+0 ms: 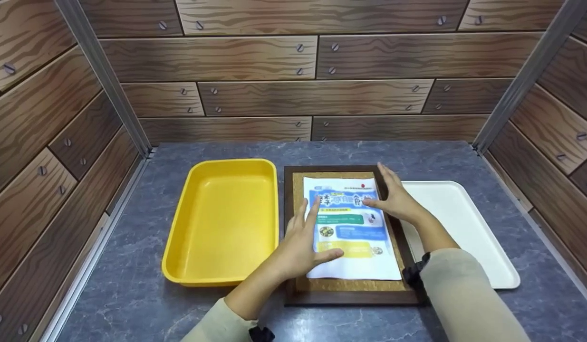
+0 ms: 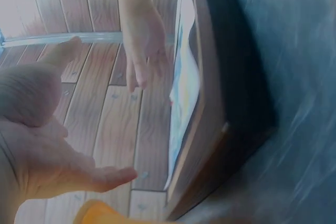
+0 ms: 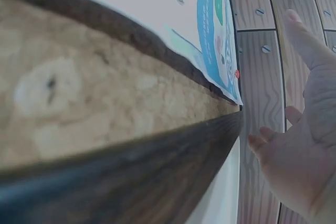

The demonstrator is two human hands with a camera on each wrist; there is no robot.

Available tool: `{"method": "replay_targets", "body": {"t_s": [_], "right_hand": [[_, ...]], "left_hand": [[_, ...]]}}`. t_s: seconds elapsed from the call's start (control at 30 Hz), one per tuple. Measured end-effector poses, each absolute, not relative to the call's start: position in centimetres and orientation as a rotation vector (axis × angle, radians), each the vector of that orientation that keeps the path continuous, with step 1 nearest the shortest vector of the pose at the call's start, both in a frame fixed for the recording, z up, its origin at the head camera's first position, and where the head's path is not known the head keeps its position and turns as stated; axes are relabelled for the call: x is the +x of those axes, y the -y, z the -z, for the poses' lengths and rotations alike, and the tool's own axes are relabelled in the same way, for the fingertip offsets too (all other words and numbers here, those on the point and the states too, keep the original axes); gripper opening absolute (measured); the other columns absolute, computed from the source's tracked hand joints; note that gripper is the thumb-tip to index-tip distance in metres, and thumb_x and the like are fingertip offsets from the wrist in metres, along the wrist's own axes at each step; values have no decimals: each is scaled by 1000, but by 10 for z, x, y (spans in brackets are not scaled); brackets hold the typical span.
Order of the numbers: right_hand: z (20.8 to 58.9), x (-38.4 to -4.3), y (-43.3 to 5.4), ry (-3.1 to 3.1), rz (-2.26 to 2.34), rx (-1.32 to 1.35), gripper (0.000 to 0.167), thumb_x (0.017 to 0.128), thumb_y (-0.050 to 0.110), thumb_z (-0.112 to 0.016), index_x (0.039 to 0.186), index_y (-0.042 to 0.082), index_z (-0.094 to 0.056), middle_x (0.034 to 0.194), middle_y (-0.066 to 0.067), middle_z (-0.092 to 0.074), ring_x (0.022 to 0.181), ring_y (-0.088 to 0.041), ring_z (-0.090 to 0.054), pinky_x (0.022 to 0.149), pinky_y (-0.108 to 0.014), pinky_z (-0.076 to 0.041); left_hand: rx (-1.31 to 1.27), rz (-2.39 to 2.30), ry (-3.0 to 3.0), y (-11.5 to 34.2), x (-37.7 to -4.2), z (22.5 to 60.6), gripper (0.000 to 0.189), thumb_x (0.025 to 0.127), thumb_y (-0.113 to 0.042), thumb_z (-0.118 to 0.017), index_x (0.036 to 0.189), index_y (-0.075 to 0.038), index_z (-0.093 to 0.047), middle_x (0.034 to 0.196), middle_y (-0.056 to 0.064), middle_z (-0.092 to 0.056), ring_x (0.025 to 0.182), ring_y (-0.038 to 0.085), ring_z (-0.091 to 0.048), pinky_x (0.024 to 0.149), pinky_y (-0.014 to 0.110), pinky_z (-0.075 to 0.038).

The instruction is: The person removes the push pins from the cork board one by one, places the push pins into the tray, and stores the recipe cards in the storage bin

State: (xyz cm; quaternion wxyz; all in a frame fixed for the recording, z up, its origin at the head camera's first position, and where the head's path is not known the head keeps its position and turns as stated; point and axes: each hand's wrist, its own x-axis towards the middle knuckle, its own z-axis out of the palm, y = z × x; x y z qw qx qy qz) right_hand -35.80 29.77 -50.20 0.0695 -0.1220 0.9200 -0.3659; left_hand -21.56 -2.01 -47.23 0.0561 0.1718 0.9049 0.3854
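A printed paper sheet (image 1: 350,266) with blue, green and yellow blocks lies on a cork board (image 1: 350,285) with a dark wooden frame. Over the left side of the sheet is my left hand (image 1: 298,244), fingers spread and holding nothing. My right hand (image 1: 395,197) hovers by the board's upper right side, its fingers extended and thumb pointing across the sheet. In the left wrist view, the sheet (image 2: 184,87) bows up slightly from the board. The right wrist view shows a red pin (image 3: 237,74) near the sheet's corner.
To the left of the board stands a deep yellow tray (image 1: 222,223). A shallow white tray (image 1: 457,223) lies on the right, partly behind my right forearm. Wood-patterned walls (image 1: 255,97) enclose the grey marbled table (image 1: 131,266) at the back and sides.
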Motion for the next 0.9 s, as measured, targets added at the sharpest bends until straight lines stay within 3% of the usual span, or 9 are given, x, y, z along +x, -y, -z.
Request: {"method": "replay_targets", "body": {"t_s": [0.13, 0.33, 0.5, 0.67, 0.9], "right_hand": [[504, -362, -294, -2731, 1181, -337, 122, 95, 41, -84, 176, 26, 6, 182, -24, 7, 165, -59, -8, 128, -78, -21], [510, -372, -291, -2652, 1340, -292, 119, 95, 31, -86, 176, 27, 2, 182, -21, 4, 163, -57, -20, 127, -69, -35], [512, -378, -289, -2598, 1440, -284, 115, 97, 24, -84, 176, 22, -1, 182, -21, -5, 164, -53, -22, 130, -63, -35], [511, -383, -288, -2546, 1501, -295, 106, 100, 21, -80, 176, 19, -6, 181, -20, -15, 165, -51, -22, 132, -62, -32], [518, -393, -286, -2594, 1446, -330, 90, 102, 16, -77, 173, 8, -23, 169, -25, -37, 154, -47, -40, 129, -61, -37]], "left_hand": [[419, -1323, -2649, 16, -214, 480, 123, 89, -60, -84, 176, -35, -1, 184, 19, 3, 164, 59, -16, 120, 80, -35], [263, -1458, -2580, 14, -213, 493, 119, 88, -50, -89, 176, -27, -11, 182, 23, -10, 162, 55, -24, 121, 77, -37], [195, -1487, -2529, 13, -212, 501, 119, 87, -45, -91, 175, -18, -15, 179, 22, -24, 158, 56, -30, 121, 75, -38], [176, -1496, -2523, 13, -211, 505, 121, 86, -43, -92, 174, -6, -16, 177, 26, -27, 158, 55, -31, 124, 73, -37], [185, -1537, -2524, 11, -211, 509, 116, 83, -30, -92, 171, 0, -21, 176, 26, -30, 160, 54, -28, 128, 71, -31]]}}
